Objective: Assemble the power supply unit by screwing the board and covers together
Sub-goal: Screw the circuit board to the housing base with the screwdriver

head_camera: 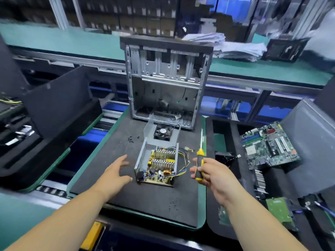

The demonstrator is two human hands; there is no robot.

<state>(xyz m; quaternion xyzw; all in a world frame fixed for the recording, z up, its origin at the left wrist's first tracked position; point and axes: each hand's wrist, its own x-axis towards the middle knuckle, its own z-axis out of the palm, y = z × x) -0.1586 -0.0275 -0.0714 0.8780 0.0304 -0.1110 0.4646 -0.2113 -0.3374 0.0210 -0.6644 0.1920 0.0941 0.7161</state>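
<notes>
The open power supply unit [157, 163] lies on the dark foam mat [145, 196], its circuit board with heat sinks, coil and coloured wires exposed inside a grey metal shell. Its cover with the black fan [162, 132] lies just behind it. A few small black screws [130, 139] lie on the mat to the left of the cover. My left hand [116, 171] hovers with spread fingers just left of the unit, touching nothing. My right hand [208, 173] grips a yellow-and-black screwdriver [200, 160] to the right of the unit, its shaft pointing away from me.
An empty grey computer case [166, 78] stands upright at the back of the mat. A green motherboard [268, 145] lies on the right tray, with other boards and cables nearer me. Dark panels and trays crowd the left side. A conveyor with green edges runs behind.
</notes>
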